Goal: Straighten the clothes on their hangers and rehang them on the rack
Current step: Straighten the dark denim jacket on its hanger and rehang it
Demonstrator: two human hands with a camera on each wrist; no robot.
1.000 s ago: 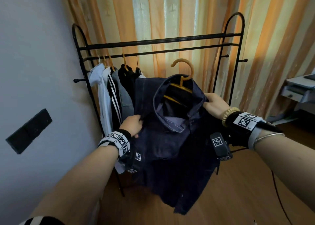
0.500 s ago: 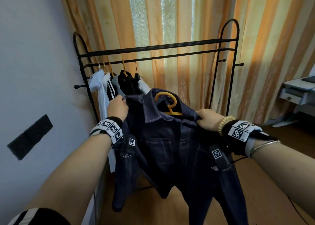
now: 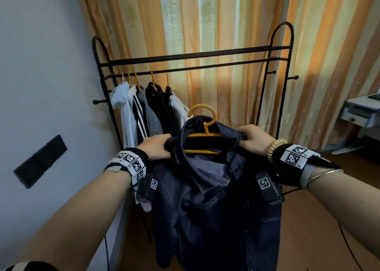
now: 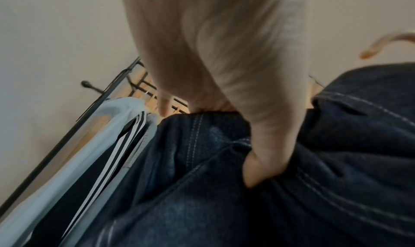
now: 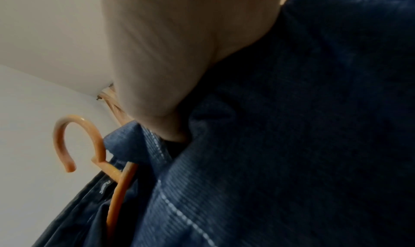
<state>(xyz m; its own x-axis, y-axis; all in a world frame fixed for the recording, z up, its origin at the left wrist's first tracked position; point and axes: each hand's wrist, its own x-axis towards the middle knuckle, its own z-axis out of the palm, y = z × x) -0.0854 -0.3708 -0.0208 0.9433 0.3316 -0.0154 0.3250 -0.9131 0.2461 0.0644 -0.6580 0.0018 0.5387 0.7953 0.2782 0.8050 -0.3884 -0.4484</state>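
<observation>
A dark denim jacket [image 3: 207,198] hangs on an orange plastic hanger [image 3: 202,127] in front of the black clothes rack [image 3: 191,55], below its rails. My left hand [image 3: 158,147] grips the jacket's left shoulder, fingers curled into the cloth; the left wrist view shows this hand [image 4: 235,109] bunched in the denim [image 4: 202,188]. My right hand [image 3: 250,139] grips the right shoulder. In the right wrist view the hanger's hook [image 5: 74,144] stands free above the collar [image 5: 269,144]. The front lies open, showing the paler lining.
Several garments [image 3: 144,114], white, striped, grey and black, hang bunched at the rack's left end. The rail to their right is bare. Striped orange curtains [image 3: 205,18] hang behind. A grey wall stands at left, a small table [image 3: 362,110] at far right, wood floor below.
The jacket has been shaken and shifted between my hands: its front hung flat half a second ago and now gapes open. The hanger hook has risen clear of the collar. Both hands keep their hold.
</observation>
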